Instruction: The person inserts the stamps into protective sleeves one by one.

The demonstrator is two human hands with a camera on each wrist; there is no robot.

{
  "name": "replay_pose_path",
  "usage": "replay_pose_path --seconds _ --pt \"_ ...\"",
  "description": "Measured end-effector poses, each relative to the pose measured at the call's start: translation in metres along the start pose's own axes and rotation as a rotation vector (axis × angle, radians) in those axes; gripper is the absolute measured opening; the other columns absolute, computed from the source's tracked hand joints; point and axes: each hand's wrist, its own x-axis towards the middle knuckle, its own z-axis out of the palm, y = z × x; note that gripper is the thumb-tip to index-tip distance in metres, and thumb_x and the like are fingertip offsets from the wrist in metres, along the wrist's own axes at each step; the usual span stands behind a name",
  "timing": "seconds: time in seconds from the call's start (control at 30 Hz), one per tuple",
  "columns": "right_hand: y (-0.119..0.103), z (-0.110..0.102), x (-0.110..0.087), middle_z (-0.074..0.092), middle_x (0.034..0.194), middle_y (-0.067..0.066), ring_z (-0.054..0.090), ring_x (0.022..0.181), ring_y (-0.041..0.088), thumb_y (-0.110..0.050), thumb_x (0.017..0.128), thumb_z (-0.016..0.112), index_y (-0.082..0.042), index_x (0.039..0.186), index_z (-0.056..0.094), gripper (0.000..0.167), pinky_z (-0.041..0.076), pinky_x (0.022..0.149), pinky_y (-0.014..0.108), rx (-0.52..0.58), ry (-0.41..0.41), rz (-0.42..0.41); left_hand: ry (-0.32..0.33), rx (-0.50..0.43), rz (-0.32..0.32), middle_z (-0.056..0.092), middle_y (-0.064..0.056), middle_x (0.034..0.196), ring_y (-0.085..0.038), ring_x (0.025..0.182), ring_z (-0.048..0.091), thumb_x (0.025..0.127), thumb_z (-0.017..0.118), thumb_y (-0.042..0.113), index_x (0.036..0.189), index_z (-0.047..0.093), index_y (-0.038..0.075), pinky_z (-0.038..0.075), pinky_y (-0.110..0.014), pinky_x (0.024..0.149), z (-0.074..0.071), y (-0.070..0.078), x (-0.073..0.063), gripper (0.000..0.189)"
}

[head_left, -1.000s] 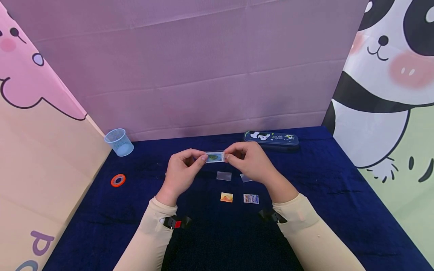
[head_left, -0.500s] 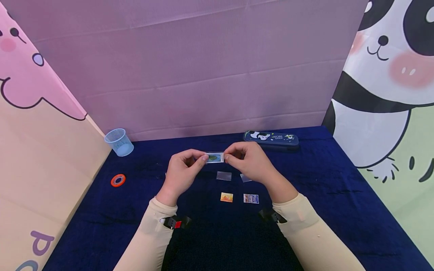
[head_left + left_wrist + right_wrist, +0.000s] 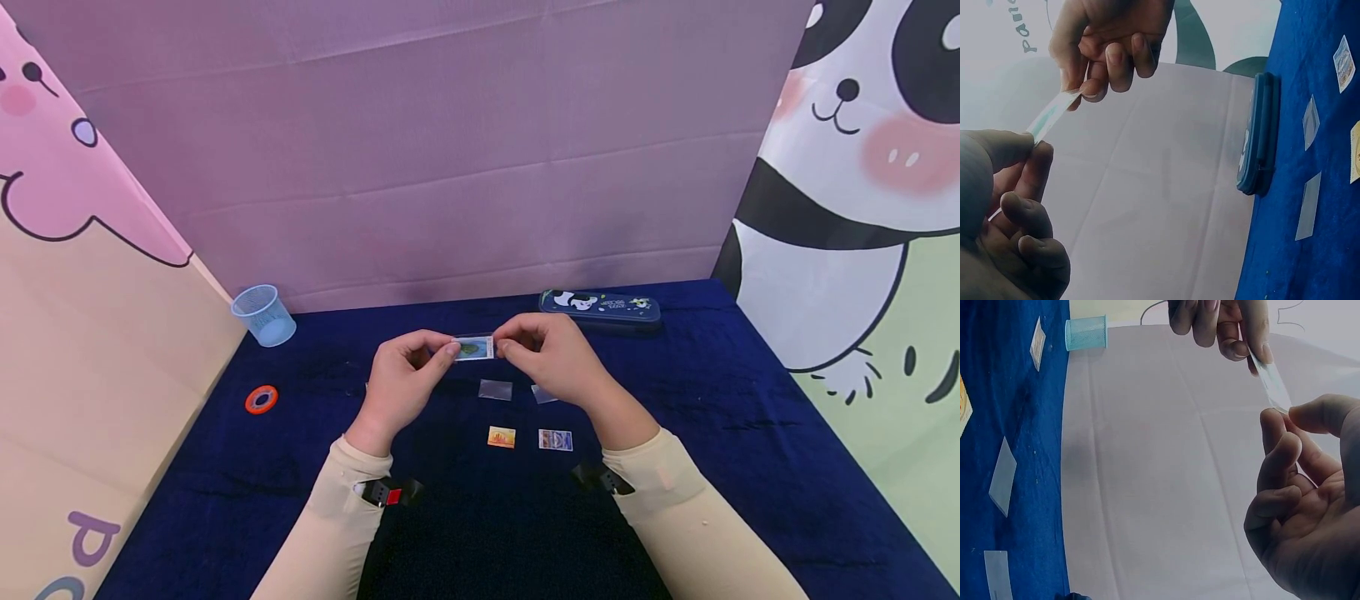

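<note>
Held up above the cloth between both hands is a small stamp (image 3: pixel 476 348) with a white border and a blue-green picture. A thin clear edge shows along its top, perhaps a plastic sleeve. My left hand (image 3: pixel 406 375) pinches its left end between thumb and forefinger. At the other end my right hand (image 3: pixel 553 357) pinches with thumb and fingertip, as the right wrist view shows. Below lie two clear plastic sleeves, one in the middle (image 3: pixel 496 390) and one partly hidden by the right hand (image 3: pixel 543 394). Nearer me are a yellow stamp (image 3: pixel 502 437) and a purple-blue stamp (image 3: pixel 556 440).
A dark blue panda pencil case (image 3: pixel 602 307) lies at the back. At the left stand a light blue mesh cup (image 3: pixel 264 315) and an orange ring-shaped roll (image 3: pixel 261 399). Another small stamp-like piece (image 3: pixel 1037 345) lies on the cloth (image 3: pixel 712 492). Printed panels enclose the back and sides.
The stamp shifts very slightly to the left and changes tilt a little between the fingers. Both hands otherwise keep their places, and the things on the cloth stay put.
</note>
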Motion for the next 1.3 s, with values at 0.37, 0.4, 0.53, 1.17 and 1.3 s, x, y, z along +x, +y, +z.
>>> replay_pose_path --seconds 0.37,0.4,0.53,1.17,1.3 --pt "0.000 0.000 0.000 0.070 0.089 0.001 0.055 0.068 0.024 -0.012 0.102 0.069 -0.013 0.103 0.078 0.009 0.044 0.059 0.030 -0.031 -0.002 0.002 -0.005 0.004 0.000 0.055 -0.003 0.076 -0.021 0.059 0.043 0.101 0.073 0.024 0.105 0.081 0.014 0.034 -0.028 0.052 0.001 0.000 0.000 0.013" --pt "-0.001 0.000 0.000 0.070 0.089 0.001 0.055 0.068 0.024 -0.012 0.103 0.068 -0.013 0.103 0.078 0.009 0.044 0.059 0.030 -0.033 -0.004 0.004 -0.006 0.005 0.000 0.055 -0.003 0.075 -0.021 0.059 0.043 0.101 0.073 0.024 0.105 0.081 0.014 0.034 -0.028 0.052 0.001 0.000 0.000 0.013" --pt "-0.001 0.000 -0.001 0.069 0.088 0.002 0.055 0.069 0.024 -0.013 0.103 0.068 -0.013 0.103 0.078 0.009 0.044 0.059 0.030 -0.033 -0.006 0.010 -0.009 0.000 0.008 0.056 -0.002 0.075 -0.020 0.058 0.043 0.101 0.073 0.023 0.104 0.080 0.014 0.034 -0.028 0.051 0.001 0.000 0.000 0.011" --pt "0.004 0.001 0.001 0.067 0.090 0.000 0.056 0.067 0.023 -0.017 0.102 0.069 -0.018 0.108 0.077 0.010 0.046 0.056 0.033 -0.133 -0.027 0.057 0.003 -0.002 -0.028 0.055 -0.006 0.077 -0.024 0.058 0.044 0.101 0.072 0.019 0.104 0.078 0.013 0.034 -0.028 0.050 -0.001 -0.009 0.001 0.009" --pt "0.006 0.001 0.001 0.068 0.095 -0.001 0.057 0.067 0.022 -0.019 0.102 0.070 -0.019 0.109 0.076 0.009 0.048 0.056 0.035 -0.181 -0.050 0.082 0.011 0.034 -0.056 0.057 -0.005 0.078 -0.024 0.058 0.045 0.102 0.072 0.020 0.104 0.078 0.013 0.035 -0.028 0.051 -0.003 -0.018 0.004 0.010"
